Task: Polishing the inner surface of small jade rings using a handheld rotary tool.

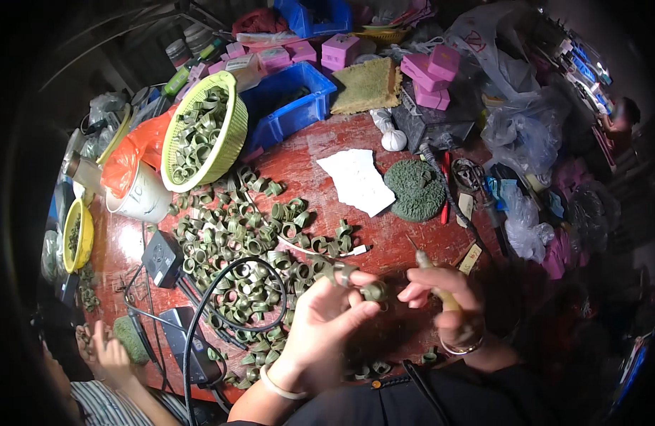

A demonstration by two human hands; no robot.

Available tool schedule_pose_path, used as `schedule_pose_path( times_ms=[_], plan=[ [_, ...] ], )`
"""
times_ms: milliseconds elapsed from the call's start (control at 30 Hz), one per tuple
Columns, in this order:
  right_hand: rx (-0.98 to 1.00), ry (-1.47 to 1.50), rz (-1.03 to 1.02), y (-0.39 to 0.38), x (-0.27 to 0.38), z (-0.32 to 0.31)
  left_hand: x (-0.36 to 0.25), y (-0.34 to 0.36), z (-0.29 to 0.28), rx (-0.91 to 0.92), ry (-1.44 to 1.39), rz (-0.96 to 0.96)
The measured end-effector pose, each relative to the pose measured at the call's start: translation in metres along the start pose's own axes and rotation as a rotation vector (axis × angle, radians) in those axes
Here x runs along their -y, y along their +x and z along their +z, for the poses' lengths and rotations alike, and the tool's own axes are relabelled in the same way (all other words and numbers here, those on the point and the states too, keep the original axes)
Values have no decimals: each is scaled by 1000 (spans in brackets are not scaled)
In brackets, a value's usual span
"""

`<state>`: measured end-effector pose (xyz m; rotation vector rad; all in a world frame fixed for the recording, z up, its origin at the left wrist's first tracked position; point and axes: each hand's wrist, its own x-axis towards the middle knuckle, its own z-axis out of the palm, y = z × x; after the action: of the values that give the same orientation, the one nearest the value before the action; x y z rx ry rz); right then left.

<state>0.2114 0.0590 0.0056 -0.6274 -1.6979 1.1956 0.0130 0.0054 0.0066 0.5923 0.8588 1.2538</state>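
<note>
My left grip (331, 312) pinches a small, curled olive-green ring (374, 290) above the scuffed red wooden counter (292, 160); my right grip (451, 302), curled round a thin-tipped, tan-handled tool (423, 260), hovers near the ring.

We're in a small workshop, it seems; green rings (199, 245) lie heaped across this scuffed red desk (292, 160); more fill a yellow-green basket (233, 142); pink boxes (441, 62) crowd the back; a co-worker's hand (114, 361) shows at left.
</note>
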Motion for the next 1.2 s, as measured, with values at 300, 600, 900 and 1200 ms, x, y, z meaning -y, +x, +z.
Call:
schedule_pose_path(
  times_ms=[300,600,900,1200],
  plan=[
    [119,-301,-298,20,8,3,-4,4,-7,26,-208,-91],
    [92,-293,-264,19,13,2,-7,3,-3,52,-312,-121],
    [71,-202,-196,19,7,-2,-7,0,-2,15,-98,-78],
    [128,-130,-108,20,5,-6,-8,1,2,-21,-54,-105]
  ],
)
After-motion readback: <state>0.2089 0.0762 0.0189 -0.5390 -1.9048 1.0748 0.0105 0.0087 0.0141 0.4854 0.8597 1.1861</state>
